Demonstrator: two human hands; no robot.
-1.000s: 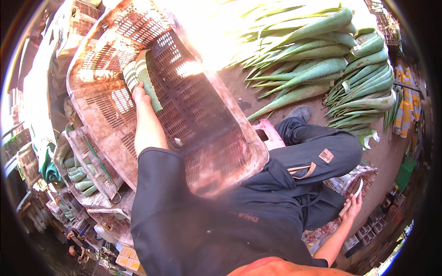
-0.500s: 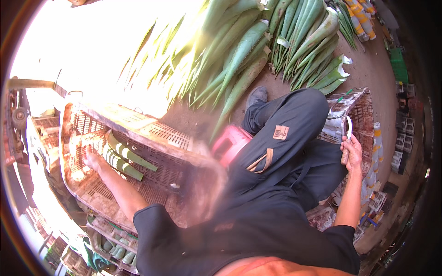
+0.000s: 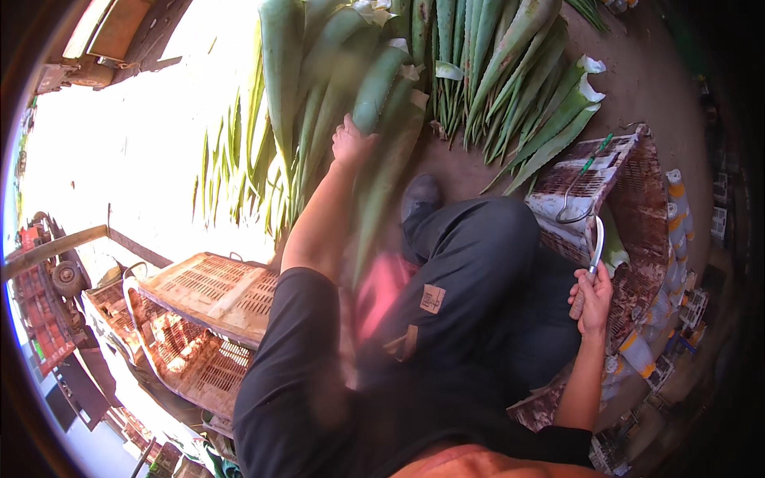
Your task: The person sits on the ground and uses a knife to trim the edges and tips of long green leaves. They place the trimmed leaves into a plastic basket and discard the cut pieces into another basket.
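Observation:
My left hand (image 3: 352, 145) reaches up to a pile of long green aloe leaves and closes on the edge of one aloe leaf (image 3: 376, 92); some fingers are hidden against it. In my right hand (image 3: 596, 304) is a sickle (image 3: 599, 241) with a curved pale blade and a brown handle, its tip pointing up. Just beyond the blade stands a stained plastic crate (image 3: 641, 191) with a green-tipped wire handle, and a piece of aloe (image 3: 613, 243) shows inside it. A second bundle of aloe leaves (image 3: 510, 76) lies at the far middle, white cut ends outward.
On the left, a brown slatted crate (image 3: 211, 291) is partly covered by my left arm. A blurred pink stool (image 3: 386, 291) sits beside my bent leg. White-and-yellow rolled bundles (image 3: 676, 231) line the right side. Strong sunlight washes out the ground at upper left.
My left hand has left the left crate, where two cut aloe pieces lay, and moved up and right to the leaf pile. My right hand still holds the sickle. The view has shifted.

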